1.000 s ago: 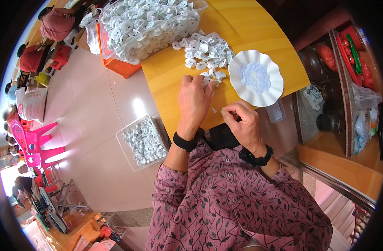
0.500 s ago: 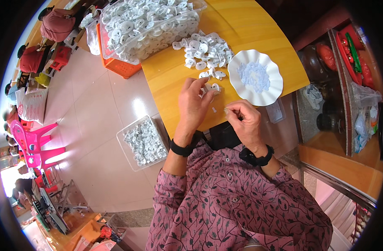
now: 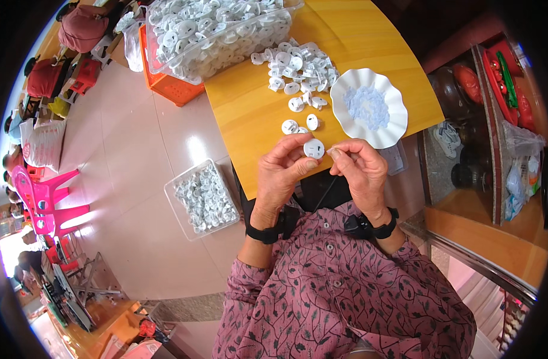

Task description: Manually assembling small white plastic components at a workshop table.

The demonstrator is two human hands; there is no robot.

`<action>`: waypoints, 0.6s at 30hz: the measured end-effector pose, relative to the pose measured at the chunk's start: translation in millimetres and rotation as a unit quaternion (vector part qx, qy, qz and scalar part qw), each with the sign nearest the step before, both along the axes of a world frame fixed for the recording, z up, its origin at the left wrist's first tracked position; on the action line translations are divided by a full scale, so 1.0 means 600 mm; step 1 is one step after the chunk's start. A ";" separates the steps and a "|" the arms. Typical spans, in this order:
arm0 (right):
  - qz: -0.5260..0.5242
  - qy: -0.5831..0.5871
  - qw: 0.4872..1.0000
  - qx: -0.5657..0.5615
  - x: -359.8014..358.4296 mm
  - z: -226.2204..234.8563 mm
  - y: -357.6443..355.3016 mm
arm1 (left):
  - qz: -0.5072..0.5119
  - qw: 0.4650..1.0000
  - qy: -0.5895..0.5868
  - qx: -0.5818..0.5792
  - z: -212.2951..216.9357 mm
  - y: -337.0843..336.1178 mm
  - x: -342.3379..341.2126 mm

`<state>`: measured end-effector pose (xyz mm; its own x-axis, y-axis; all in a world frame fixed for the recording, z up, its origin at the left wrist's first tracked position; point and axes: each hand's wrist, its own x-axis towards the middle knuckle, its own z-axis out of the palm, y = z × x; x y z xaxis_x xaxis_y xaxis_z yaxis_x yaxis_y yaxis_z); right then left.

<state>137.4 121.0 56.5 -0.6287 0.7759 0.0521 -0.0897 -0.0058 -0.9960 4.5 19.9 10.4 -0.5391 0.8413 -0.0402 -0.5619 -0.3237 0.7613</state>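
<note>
the left hand (image 3: 281, 173) pinches a white round disc (image 3: 313, 148) over the counter (image 3: 256, 119) edge; the right hand (image 3: 360, 170) fingers are narrowly pinched beside it, on what i cannot tell. a loose grip could drop the disc to the floor (image 3: 136, 155)

The left hand (image 3: 281, 173) pinches a small white round plastic disc (image 3: 314, 148) between thumb and fingers at the near edge of the yellow table (image 3: 250, 113), and the right hand (image 3: 362, 170) brings its pinched fingertips (image 3: 335, 153) up against the disc's right side. Just beyond, loose white discs (image 3: 298, 69) lie scattered, with a white scalloped dish (image 3: 342, 116) of tiny pale bits to their right and a clear bin (image 3: 211, 33) heaped with discs at the far left. On the floor to the left sits a clear tray (image 3: 203, 197) of more discs.
</note>
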 end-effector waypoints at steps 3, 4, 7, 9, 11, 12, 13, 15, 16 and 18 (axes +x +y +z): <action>0.005 0.001 0.999 -0.046 -0.003 0.004 -0.002 | -0.007 1.000 0.015 -0.006 -0.001 -0.003 0.005; 0.007 0.013 1.000 0.017 -0.005 -0.005 0.002 | -0.010 1.000 0.026 -0.007 -0.001 -0.003 0.006; 0.010 0.013 0.996 0.084 -0.006 -0.011 0.003 | -0.009 1.000 0.020 0.006 -0.003 -0.002 0.010; 0.012 0.002 0.996 0.088 -0.006 -0.012 0.002 | -0.013 1.000 0.013 0.006 -0.001 -0.004 0.011; 0.007 0.003 0.996 0.089 -0.007 -0.014 0.001 | -0.017 1.000 0.007 0.006 0.001 -0.003 0.012; 0.007 0.003 0.996 0.089 -0.008 -0.016 0.001 | -0.014 1.000 0.000 0.006 0.001 -0.003 0.013; 0.007 0.004 0.996 0.084 -0.008 -0.017 0.000 | -0.011 1.000 -0.007 0.005 0.001 -0.003 0.014; 0.007 0.005 0.997 0.080 -0.009 -0.017 -0.001 | -0.014 1.000 -0.001 0.008 -0.001 -0.005 0.014; 0.007 0.007 0.997 0.077 -0.009 -0.017 -0.001 | -0.017 1.000 0.004 0.011 -0.001 -0.006 0.014; 0.007 0.009 0.997 0.074 -0.009 -0.016 -0.002 | -0.014 1.000 0.002 0.008 0.000 -0.006 0.016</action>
<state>131.7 119.9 46.7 -0.6370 0.7504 0.1761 -0.1078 0.1395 -0.9843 14.0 16.6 10.6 -0.5152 0.8567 -0.0256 -0.5686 -0.3193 0.7581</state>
